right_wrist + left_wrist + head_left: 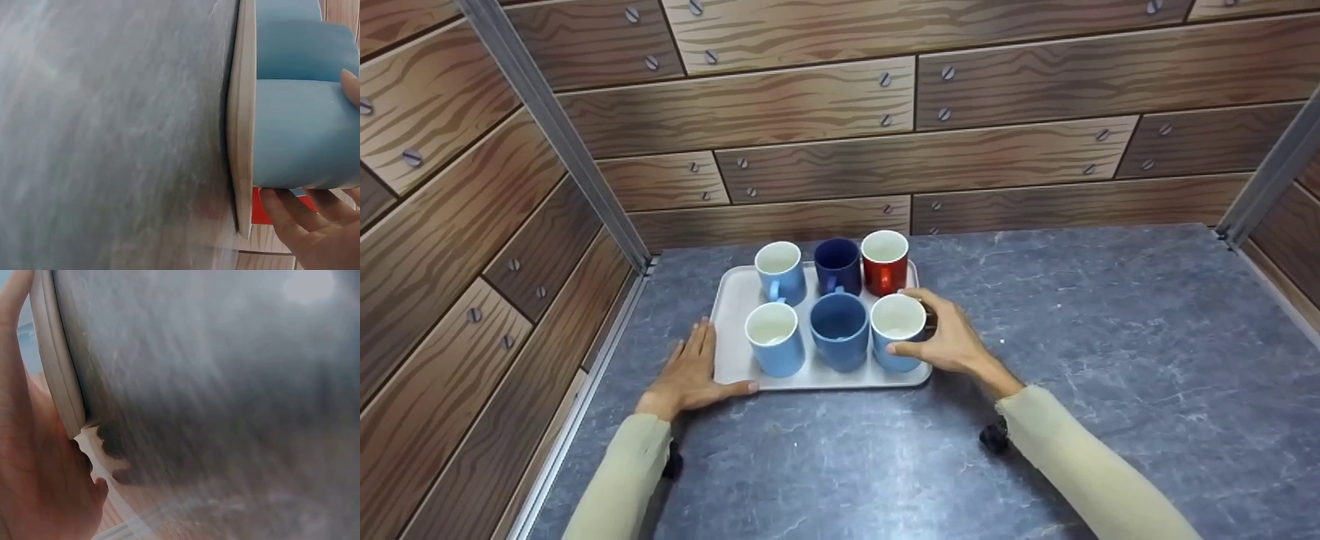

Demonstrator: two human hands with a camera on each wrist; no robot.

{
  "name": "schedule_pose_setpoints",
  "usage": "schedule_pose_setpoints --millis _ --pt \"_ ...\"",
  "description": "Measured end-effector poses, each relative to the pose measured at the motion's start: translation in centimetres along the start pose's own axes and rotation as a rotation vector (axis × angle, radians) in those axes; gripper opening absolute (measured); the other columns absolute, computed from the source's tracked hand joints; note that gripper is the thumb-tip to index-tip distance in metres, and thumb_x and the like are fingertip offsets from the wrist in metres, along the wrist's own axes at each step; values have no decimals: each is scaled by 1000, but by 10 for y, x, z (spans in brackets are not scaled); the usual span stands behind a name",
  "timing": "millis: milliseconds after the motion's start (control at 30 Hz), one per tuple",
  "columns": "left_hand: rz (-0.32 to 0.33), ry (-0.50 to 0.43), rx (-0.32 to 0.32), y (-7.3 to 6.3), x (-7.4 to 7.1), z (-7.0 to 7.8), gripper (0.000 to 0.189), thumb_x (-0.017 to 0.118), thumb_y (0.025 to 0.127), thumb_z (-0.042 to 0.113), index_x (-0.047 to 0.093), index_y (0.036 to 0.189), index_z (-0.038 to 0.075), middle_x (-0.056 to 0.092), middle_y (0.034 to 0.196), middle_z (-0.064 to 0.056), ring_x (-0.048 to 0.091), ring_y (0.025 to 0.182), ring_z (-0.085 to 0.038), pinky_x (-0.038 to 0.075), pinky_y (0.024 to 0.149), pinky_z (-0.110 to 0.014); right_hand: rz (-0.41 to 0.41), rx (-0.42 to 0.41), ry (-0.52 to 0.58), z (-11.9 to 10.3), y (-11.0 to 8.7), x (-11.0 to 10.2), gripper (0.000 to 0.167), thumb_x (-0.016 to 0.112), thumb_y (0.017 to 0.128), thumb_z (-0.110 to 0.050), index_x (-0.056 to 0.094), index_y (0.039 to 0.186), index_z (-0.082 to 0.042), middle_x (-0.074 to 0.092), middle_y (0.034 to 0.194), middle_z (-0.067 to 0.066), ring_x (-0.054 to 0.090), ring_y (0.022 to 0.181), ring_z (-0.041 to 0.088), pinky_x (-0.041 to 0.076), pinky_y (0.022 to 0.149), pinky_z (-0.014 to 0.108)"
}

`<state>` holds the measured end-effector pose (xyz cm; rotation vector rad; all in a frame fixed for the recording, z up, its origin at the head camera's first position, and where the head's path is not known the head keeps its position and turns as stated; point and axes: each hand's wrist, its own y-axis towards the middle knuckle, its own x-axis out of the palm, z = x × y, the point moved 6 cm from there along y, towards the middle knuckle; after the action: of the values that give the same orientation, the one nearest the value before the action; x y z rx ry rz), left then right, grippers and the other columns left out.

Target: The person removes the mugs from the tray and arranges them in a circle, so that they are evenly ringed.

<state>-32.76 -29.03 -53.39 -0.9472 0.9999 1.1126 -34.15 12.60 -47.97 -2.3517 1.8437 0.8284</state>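
A white tray (731,352) carries two rows of mugs. My right hand (949,337) grips the light blue mug (896,358) with a white inside at the front right, thumb on its near side and fingers around its right. In the right wrist view that mug (304,135) stands on the tray beside the other blue mugs. My left hand (690,375) touches the tray's left edge with straight fingers, its thumb along the front corner. The front row also has a medium blue mug (840,349) and another light blue mug (778,356).
Behind stand a light blue mug (787,283), a dark blue mug (840,266) and a red mug (885,274). The tray lies on a grey marbled tabletop (1095,360) near the back wood-patterned wall (810,172). Another such wall (472,300) runs along the left.
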Motion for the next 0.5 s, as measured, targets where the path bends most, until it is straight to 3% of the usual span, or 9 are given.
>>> schedule_pose_setpoints --millis 267,500 --pt "43 68 21 2 -2 4 145 67 75 91 15 167 -10 15 175 -31 16 164 -45 18 135 -58 16 -5 -27 -13 -3 -9 84 102 68 -23 65 142 -7 76 121 13 70 107 31 54 94 38" --pt "68 74 22 -2 -5 1 145 68 74 91 18 166 -10 18 174 -31 20 163 -45 22 134 -57 11 -13 0 -23 -4 -20 82 101 69 -20 65 142 -8 76 120 11 72 103 27 57 90 32"
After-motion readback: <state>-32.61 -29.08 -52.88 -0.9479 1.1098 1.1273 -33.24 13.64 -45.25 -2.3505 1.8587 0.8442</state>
